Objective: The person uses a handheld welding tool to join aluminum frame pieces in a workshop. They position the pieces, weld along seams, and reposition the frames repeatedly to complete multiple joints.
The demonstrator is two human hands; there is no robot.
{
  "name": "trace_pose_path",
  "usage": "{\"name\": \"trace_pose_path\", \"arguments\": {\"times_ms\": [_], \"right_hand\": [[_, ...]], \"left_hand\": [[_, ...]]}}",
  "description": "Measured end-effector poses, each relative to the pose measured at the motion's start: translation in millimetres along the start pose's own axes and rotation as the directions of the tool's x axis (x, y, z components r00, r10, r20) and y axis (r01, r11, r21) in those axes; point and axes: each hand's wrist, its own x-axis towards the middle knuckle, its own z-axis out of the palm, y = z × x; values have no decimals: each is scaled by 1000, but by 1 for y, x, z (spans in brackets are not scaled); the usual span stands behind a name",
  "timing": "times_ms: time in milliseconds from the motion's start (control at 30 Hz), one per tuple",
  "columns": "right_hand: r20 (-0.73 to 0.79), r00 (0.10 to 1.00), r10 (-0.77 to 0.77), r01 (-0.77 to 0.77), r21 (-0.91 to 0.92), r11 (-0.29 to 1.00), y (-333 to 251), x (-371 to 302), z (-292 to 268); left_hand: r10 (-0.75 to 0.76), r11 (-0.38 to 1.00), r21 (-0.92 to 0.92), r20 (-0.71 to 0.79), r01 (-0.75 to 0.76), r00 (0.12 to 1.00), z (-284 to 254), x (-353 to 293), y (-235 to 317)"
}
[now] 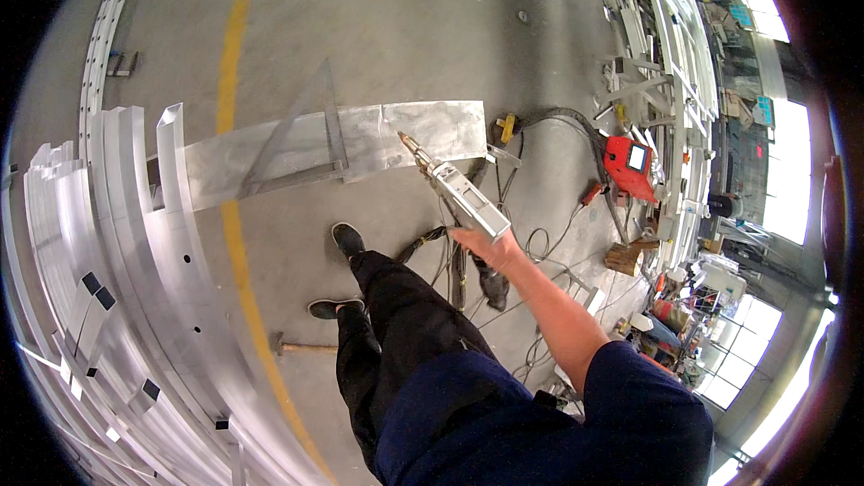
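Head view shows my right hand at frame centre, fingers clenched around a metal welding gun. Its long axis runs up-left, tip just over the right end of the flat metal strip lying across the floor. Open concrete lies beyond; cables crowd the right. My left hand is out of sight.

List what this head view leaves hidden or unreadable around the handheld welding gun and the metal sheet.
- Left hand: not in the head view at all.
- Right hand: its fingers are hidden behind the welding gun, so the grip is unclear.
- Gun tip: too small to tell whether it touches the metal sheet.
- Sheet's left end: hidden behind the curved aluminium profiles.
- Red machine: its screen is too small to read.
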Motion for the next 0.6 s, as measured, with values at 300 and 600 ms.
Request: {"name": "trace_pose_path", "arguments": {"times_ms": [300, 600], "right_hand": [[-100, 990, 104, -87, 163, 983, 27, -29, 39], [-90, 988, 126, -127, -6, 992, 30, -24, 36]], "left_hand": [[292, 942, 193, -59, -276, 955, 4, 10, -28], [181, 980, -68, -86, -187, 980, 5, 33, -81]]}}
